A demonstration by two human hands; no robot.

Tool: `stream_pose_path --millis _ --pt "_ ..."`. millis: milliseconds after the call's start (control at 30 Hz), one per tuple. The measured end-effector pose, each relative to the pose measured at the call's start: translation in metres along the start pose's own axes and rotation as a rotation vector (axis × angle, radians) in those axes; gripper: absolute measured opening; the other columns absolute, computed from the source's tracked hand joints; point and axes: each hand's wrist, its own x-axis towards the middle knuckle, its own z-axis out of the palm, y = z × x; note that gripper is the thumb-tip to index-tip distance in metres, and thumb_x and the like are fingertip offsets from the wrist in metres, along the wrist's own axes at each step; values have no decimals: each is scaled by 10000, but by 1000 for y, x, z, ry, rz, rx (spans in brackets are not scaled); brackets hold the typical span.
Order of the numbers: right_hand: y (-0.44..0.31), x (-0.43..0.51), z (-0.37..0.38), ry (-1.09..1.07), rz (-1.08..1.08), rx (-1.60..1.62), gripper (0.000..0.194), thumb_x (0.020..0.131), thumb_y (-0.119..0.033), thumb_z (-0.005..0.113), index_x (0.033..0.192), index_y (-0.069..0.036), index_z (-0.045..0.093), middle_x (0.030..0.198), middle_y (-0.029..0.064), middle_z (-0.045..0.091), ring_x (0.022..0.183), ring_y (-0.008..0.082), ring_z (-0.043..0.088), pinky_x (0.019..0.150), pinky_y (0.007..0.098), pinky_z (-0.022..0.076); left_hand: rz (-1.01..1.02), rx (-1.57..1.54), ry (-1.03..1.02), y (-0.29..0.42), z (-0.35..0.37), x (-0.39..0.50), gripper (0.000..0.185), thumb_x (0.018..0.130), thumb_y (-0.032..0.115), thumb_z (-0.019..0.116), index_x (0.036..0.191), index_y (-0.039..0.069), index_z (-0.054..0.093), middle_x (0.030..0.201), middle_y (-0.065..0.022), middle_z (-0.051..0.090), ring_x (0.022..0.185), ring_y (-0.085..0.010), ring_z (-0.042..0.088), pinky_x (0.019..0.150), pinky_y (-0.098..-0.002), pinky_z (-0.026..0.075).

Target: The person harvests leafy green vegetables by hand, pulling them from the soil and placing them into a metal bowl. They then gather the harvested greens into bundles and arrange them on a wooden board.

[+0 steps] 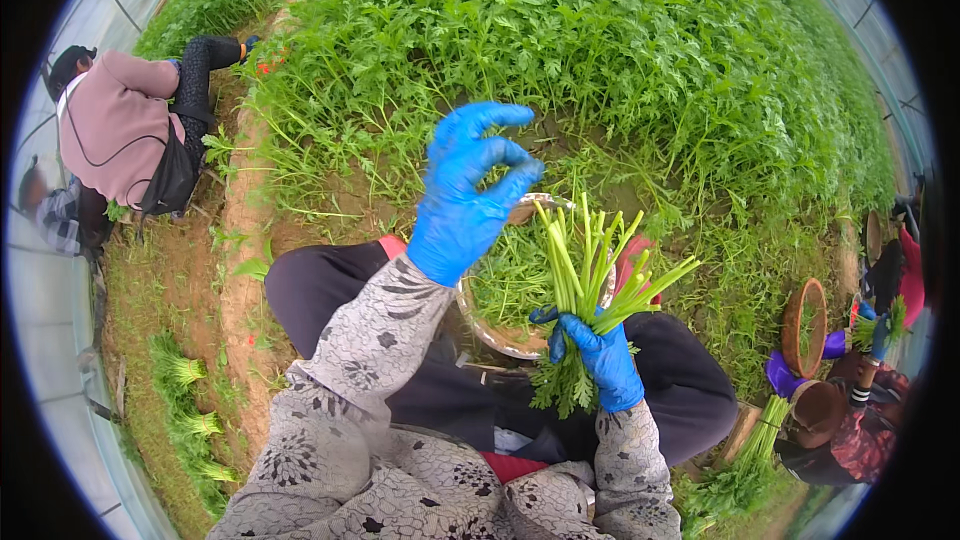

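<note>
My right hand [600,352], in a blue glove, is closed around a bunch of leafy green stems [592,262]; the cut stem ends point up and away, the leaves hang below the fist. My left hand [480,180], also blue-gloved, is raised to the left of the bunch, fingers curled and apart, with no stem visible in it. Below and between the hands, a round basin [487,337] with a pale rim holds loose green leaves. It stands before my crossed legs, partly hidden by the bunch and my right hand.
A dense bed of leafy greens [585,37] grows ahead. Tied bundles [196,424] lie at the left; more cut stems [750,457] lie at the lower right. One co-worker [124,120] crouches at the left, another [847,420] at the right near a wicker basket [804,326].
</note>
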Motion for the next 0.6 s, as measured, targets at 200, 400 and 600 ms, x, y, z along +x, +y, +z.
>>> stream_pose_path --millis 200,400,600 --pt "-5 -3 1 -56 22 -86 238 951 -133 584 1108 40 633 787 50 635 630 114 571 595 267 464 275 231 -319 18 6 -1 332 710 145 769 1017 122 646 1281 -96 580 1250 -318 464 1055 -429 357" --pt "-12 -4 0 -64 38 -59 225 953 -139 585 1074 37 656 738 33 623 634 107 569 591 264 463 -185 -560 -579 -12 14 -7 140 794 69 685 922 71 627 1016 -85 658 980 -238 629 884 -389 496" --pt "-15 -4 -5 -42 18 -38 210 955 -125 585 1074 39 640 749 41 622 623 113 577 564 256 464 -738 -1049 -85 -10 7 5 106 884 50 616 980 31 657 1221 -131 619 1010 -215 644 958 -366 474"
